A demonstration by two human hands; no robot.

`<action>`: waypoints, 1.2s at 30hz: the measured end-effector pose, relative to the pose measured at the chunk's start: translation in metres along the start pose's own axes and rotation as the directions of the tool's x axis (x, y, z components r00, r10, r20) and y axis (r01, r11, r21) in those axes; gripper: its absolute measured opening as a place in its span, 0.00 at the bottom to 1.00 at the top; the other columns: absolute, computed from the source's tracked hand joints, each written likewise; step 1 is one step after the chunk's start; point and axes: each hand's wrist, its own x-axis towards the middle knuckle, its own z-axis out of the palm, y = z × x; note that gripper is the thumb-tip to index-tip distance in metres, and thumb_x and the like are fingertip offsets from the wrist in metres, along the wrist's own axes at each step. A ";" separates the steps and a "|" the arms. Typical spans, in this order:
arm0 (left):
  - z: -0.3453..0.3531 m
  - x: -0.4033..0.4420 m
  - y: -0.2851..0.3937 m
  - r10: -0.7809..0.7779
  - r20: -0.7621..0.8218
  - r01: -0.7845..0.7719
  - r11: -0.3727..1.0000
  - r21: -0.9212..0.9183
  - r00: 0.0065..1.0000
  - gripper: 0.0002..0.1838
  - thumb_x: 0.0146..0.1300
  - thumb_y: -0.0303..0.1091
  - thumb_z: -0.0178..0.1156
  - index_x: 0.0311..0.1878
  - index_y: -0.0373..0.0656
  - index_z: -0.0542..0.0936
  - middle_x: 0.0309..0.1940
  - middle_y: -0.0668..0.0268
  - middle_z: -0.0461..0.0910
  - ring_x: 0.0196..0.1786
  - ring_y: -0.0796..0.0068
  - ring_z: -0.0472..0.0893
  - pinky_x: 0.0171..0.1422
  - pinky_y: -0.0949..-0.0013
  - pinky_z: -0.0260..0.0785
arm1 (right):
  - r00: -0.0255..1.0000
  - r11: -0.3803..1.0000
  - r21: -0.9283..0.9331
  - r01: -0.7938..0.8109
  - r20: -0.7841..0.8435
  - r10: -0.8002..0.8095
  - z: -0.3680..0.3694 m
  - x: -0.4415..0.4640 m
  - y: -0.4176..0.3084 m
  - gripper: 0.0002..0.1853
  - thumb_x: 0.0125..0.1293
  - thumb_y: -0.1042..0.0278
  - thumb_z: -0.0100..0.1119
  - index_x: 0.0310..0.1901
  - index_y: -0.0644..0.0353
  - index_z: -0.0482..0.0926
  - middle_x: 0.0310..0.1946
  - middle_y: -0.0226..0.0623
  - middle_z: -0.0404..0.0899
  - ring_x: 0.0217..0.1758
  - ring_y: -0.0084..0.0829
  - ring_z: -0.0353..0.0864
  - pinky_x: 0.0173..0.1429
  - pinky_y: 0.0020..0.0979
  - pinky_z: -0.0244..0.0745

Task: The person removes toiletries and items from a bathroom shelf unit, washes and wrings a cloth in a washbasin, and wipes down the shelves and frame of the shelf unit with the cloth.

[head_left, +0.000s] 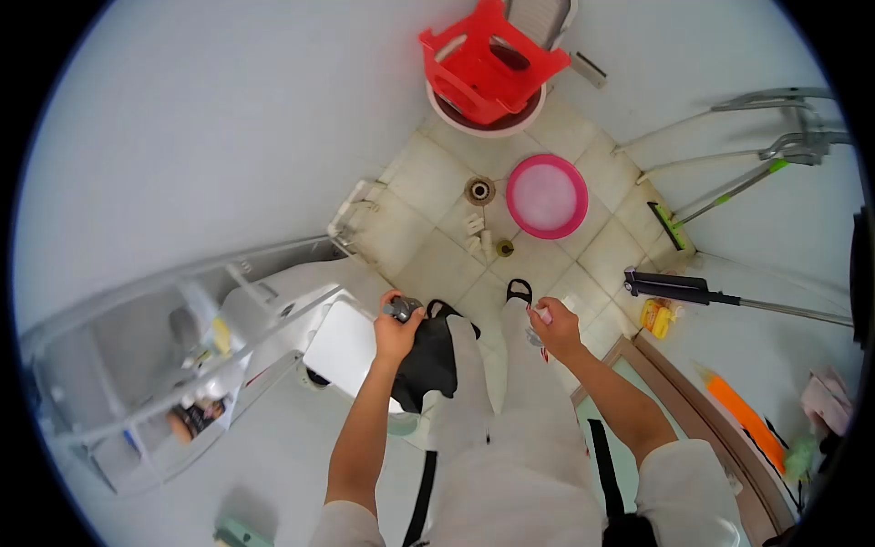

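My left hand [395, 335] is closed around a dark grey rounded object [401, 308], too small to name. Black cloth [426, 368] hangs just beside that hand, in front of my left leg; whether it is joined to the grey object I cannot tell. On the other side, my right hand [558, 330] is closed with a small pale pink item [544, 315] showing at its fingertips. Something clear or silvery [534, 338] shows just below it. On the tiles ahead sits a pink basin [583, 202] of whitish, cloudy water.
A red stool [488, 77] rests upside down in a tub [437, 108] at the back. Near the basin are a floor drain [479, 190] and pale pieces [475, 232]. A rack [182, 365] stands left; a green squeegee [670, 226] leans right. A doorframe [693, 415] is lower right.
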 end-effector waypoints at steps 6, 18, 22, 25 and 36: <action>0.196 0.120 -0.155 -0.097 -0.054 0.100 0.993 0.055 0.994 0.25 0.56 0.36 0.72 0.55 0.42 0.75 0.37 0.60 0.81 0.40 0.68 0.80 0.48 0.65 0.74 | 1.000 0.995 -0.096 -0.008 -0.006 0.007 0.108 0.093 0.211 0.18 0.56 0.63 0.73 0.44 0.62 0.80 0.44 0.44 0.82 0.44 0.43 0.83 0.46 0.38 0.79; 0.383 0.237 -0.431 -0.165 -0.001 0.165 0.986 -0.011 0.986 0.30 0.61 0.35 0.68 0.65 0.35 0.72 0.42 0.55 0.84 0.44 0.66 0.83 0.52 0.68 0.73 | 0.985 0.968 -0.227 -0.104 -0.157 0.069 0.298 0.168 0.476 0.22 0.58 0.62 0.73 0.49 0.67 0.79 0.54 0.48 0.78 0.44 0.46 0.83 0.44 0.39 0.82; 0.394 0.235 -0.444 -0.248 -0.091 0.240 0.967 -0.083 0.965 0.36 0.62 0.41 0.69 0.68 0.31 0.69 0.41 0.54 0.85 0.39 0.72 0.81 0.49 0.69 0.74 | 0.989 0.972 -0.236 -0.017 -0.145 -0.018 0.306 0.177 0.478 0.24 0.59 0.61 0.72 0.51 0.68 0.78 0.57 0.48 0.76 0.45 0.47 0.83 0.44 0.39 0.82; 0.372 0.222 -0.456 -0.423 -0.070 0.421 0.906 -0.042 0.904 0.34 0.63 0.47 0.68 0.64 0.32 0.73 0.40 0.54 0.86 0.37 0.73 0.81 0.48 0.69 0.73 | 0.994 0.958 -0.285 -0.043 -0.112 0.011 0.309 0.167 0.468 0.26 0.58 0.64 0.72 0.55 0.68 0.75 0.59 0.51 0.74 0.53 0.51 0.80 0.52 0.42 0.80; 0.314 0.188 -0.440 -0.837 0.241 0.755 0.270 -0.597 0.491 0.54 0.64 0.64 0.60 0.80 0.43 0.42 0.80 0.48 0.39 0.80 0.49 0.48 0.78 0.44 0.47 | 0.950 0.916 -0.330 -0.228 0.131 0.284 0.283 0.135 0.448 0.47 0.53 0.64 0.74 0.71 0.68 0.57 0.65 0.67 0.63 0.69 0.62 0.64 0.71 0.47 0.66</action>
